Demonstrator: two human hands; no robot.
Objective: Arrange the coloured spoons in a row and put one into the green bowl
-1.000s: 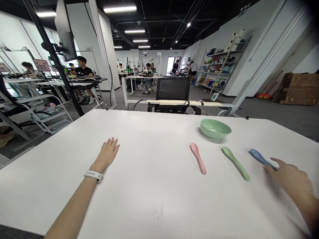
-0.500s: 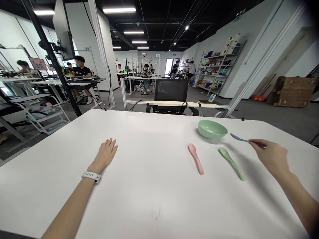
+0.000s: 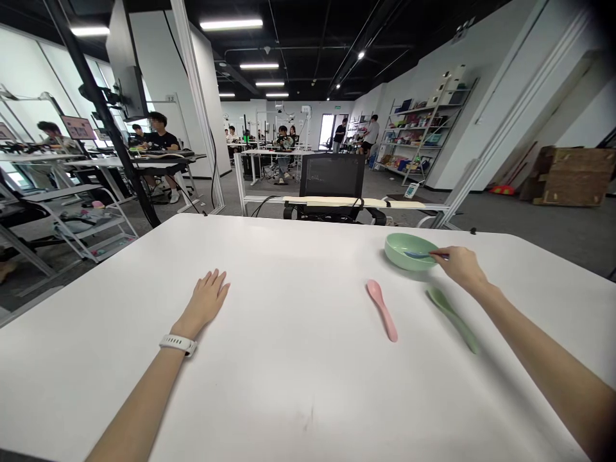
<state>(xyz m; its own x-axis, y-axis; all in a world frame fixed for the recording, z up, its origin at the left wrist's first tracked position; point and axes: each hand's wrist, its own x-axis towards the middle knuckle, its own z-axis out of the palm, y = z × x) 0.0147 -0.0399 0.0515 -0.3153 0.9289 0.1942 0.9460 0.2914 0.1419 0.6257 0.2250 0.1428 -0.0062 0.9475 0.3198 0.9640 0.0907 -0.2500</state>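
My right hand [image 3: 461, 268] pinches the handle of a blue spoon [image 3: 416, 255] at the right side of the green bowl [image 3: 402, 258]. The spoon's front end is over the inside of the bowl; whether it touches the bottom I cannot tell. In front of the bowl a pink spoon [image 3: 382, 310] lies on the white table. To its right lies a green spoon [image 3: 452, 319], beneath my right forearm's near side. My left hand [image 3: 205, 300] rests flat on the table at the left, fingers spread, holding nothing.
The white table [image 3: 289, 308] spreads out before me. Beyond its far edge stand a black mesh chair [image 3: 332, 176] and a metal frame bar [image 3: 418, 205]. A black post [image 3: 96, 109] rises at the left. Several people sit or stand farther back in the room.
My right hand has moved left and away from me, bringing the blue spoon from beside the bowl to over its inside. My left hand stays flat in place.
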